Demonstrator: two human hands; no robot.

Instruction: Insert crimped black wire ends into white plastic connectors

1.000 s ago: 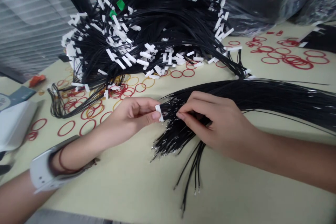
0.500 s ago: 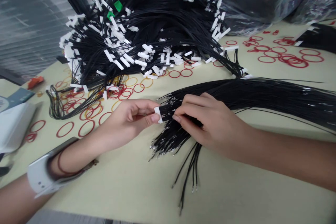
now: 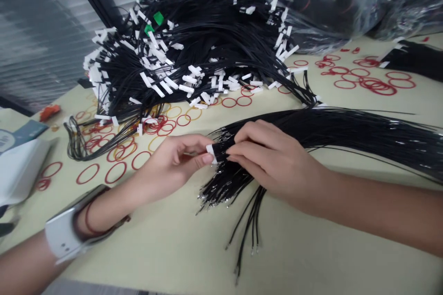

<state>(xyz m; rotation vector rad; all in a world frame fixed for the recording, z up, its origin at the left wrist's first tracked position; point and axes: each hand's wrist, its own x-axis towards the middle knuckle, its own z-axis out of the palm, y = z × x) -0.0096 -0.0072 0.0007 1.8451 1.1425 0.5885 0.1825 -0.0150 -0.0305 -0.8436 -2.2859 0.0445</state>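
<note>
Evidently we're at close fingertip work; our left hand point(image 3: 169, 166) pinches the white connector point(image 3: 211, 153) beside the bundle's metal tips point(image 3: 216, 197); our right hand point(image 3: 284, 163) pinches at black wires point(image 3: 220, 150) just beside it; steadiness and fine aim seem called for.

Bare tabletop point(image 3: 311, 258) opens at the near right; loose wire ends point(image 3: 247, 230) partly block its left.
</note>
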